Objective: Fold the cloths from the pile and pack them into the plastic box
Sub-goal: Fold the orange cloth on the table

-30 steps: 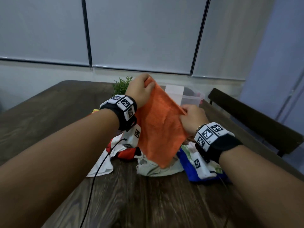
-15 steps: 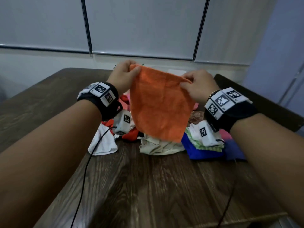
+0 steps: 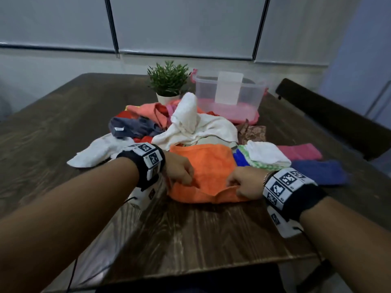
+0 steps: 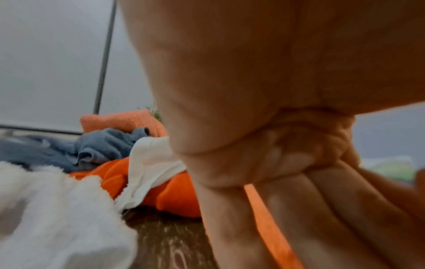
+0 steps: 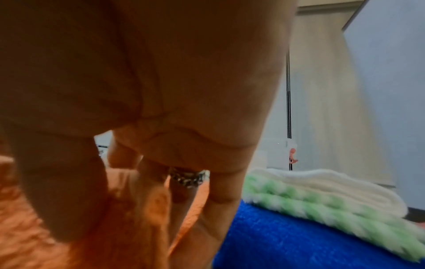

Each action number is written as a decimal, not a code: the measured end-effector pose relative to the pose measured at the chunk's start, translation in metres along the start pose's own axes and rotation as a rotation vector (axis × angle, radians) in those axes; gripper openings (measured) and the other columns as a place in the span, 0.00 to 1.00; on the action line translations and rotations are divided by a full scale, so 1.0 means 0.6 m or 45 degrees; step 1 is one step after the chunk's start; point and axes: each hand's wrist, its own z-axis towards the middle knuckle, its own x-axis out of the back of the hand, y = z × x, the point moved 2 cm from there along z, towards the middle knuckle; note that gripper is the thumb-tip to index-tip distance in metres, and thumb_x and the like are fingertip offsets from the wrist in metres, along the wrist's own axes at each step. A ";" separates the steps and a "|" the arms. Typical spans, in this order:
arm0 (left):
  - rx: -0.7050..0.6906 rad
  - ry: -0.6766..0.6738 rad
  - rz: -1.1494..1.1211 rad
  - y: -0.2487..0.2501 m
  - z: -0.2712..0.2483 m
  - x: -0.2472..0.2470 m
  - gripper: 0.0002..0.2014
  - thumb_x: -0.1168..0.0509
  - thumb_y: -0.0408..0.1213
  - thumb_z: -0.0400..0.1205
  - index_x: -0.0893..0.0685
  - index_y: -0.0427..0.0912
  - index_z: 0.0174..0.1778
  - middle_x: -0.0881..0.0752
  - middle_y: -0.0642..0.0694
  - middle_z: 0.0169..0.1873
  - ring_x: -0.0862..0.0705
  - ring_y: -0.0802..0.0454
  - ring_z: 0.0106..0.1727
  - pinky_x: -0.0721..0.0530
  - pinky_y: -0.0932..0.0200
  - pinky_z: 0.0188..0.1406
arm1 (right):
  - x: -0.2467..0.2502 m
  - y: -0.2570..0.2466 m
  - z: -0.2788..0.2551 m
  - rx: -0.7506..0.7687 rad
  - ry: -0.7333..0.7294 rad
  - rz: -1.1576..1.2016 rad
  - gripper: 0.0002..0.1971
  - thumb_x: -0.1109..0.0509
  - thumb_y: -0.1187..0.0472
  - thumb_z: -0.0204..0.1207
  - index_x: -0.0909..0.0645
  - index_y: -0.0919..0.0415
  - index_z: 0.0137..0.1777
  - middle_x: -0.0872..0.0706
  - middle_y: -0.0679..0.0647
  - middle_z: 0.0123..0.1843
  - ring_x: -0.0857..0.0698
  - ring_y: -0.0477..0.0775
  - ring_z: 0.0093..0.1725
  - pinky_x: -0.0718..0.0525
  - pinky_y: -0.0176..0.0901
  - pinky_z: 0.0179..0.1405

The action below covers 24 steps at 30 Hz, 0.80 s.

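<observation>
Orange cloth (image 3: 203,166) on the table (image 3: 190,235), near corners pinched in left hand (image 3: 179,169) and right hand (image 3: 246,185) fingers.

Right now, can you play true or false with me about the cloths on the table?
1. Both hands hold the orange cloth. True: the left hand and the right hand grip its near edge.
2. The orange cloth is up in the air. False: it lies on the table.
3. The plastic box stands beside a small green plant. True.
4. The white cloth at the right lies under a blue one. False: it is on top of a green-and-white cloth, with the blue cloth at the bottom.
5. The plastic box is full to the top. False: only something pink lies low in it.
</observation>
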 end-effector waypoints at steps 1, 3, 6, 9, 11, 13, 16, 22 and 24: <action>0.009 0.004 -0.010 0.002 -0.002 0.004 0.06 0.31 0.39 0.73 0.18 0.47 0.31 0.20 0.45 0.30 0.18 0.43 0.36 0.15 0.49 0.36 | 0.001 0.004 -0.001 -0.003 -0.018 0.021 0.11 0.30 0.66 0.74 0.14 0.47 0.48 0.16 0.44 0.44 0.19 0.47 0.45 0.25 0.36 0.42; 0.020 0.006 0.010 0.006 -0.006 0.016 0.08 0.31 0.41 0.75 0.18 0.49 0.30 0.20 0.45 0.30 0.18 0.41 0.38 0.15 0.50 0.35 | 0.007 0.008 -0.001 0.013 -0.046 0.052 0.09 0.26 0.63 0.74 0.18 0.46 0.41 0.20 0.42 0.38 0.20 0.46 0.42 0.25 0.37 0.38; 0.105 0.108 0.039 0.012 -0.014 0.029 0.05 0.32 0.41 0.81 0.15 0.45 0.41 0.17 0.39 0.38 0.13 0.39 0.36 0.10 0.54 0.31 | 0.021 0.021 0.007 -0.029 0.134 0.076 0.08 0.25 0.57 0.76 0.14 0.48 0.54 0.16 0.46 0.50 0.18 0.49 0.53 0.22 0.40 0.50; 0.114 0.370 0.256 0.004 -0.013 0.041 0.08 0.33 0.43 0.83 0.14 0.44 0.52 0.15 0.47 0.42 0.17 0.57 0.31 0.18 0.70 0.25 | 0.026 0.023 0.023 -0.094 0.280 0.062 0.13 0.27 0.54 0.78 0.14 0.49 0.62 0.15 0.51 0.63 0.17 0.53 0.61 0.21 0.43 0.59; 0.088 0.508 0.336 -0.002 -0.009 0.045 0.06 0.31 0.45 0.81 0.12 0.48 0.48 0.12 0.49 0.47 0.16 0.56 0.37 0.19 0.67 0.34 | 0.028 0.014 0.032 -0.105 0.318 0.029 0.14 0.29 0.53 0.80 0.15 0.49 0.65 0.16 0.53 0.67 0.19 0.56 0.65 0.22 0.46 0.64; 0.106 0.570 0.342 -0.009 -0.008 0.041 0.05 0.31 0.45 0.80 0.12 0.50 0.47 0.12 0.51 0.49 0.16 0.56 0.40 0.20 0.64 0.36 | 0.030 0.005 0.034 -0.070 0.319 0.019 0.15 0.32 0.55 0.82 0.15 0.50 0.67 0.17 0.53 0.69 0.19 0.56 0.67 0.24 0.46 0.67; 0.111 0.641 0.344 -0.026 -0.010 0.039 0.08 0.35 0.40 0.83 0.12 0.46 0.54 0.13 0.50 0.50 0.20 0.57 0.41 0.24 0.66 0.39 | 0.034 0.014 0.028 -0.094 0.276 0.126 0.15 0.35 0.58 0.82 0.15 0.50 0.65 0.16 0.53 0.67 0.17 0.54 0.62 0.19 0.45 0.63; 0.226 0.875 0.161 -0.049 0.006 0.040 0.08 0.38 0.36 0.85 0.14 0.45 0.53 0.16 0.46 0.49 0.19 0.49 0.45 0.20 0.58 0.45 | 0.054 0.052 0.051 -0.263 0.624 0.236 0.11 0.29 0.67 0.75 0.11 0.50 0.49 0.13 0.52 0.55 0.16 0.52 0.53 0.24 0.39 0.50; 0.270 0.968 0.091 -0.052 0.015 0.041 0.07 0.38 0.37 0.84 0.14 0.47 0.49 0.15 0.42 0.52 0.16 0.44 0.49 0.16 0.54 0.48 | 0.062 0.056 0.068 -0.302 0.728 0.281 0.10 0.28 0.66 0.75 0.11 0.49 0.47 0.14 0.55 0.57 0.16 0.56 0.56 0.23 0.40 0.51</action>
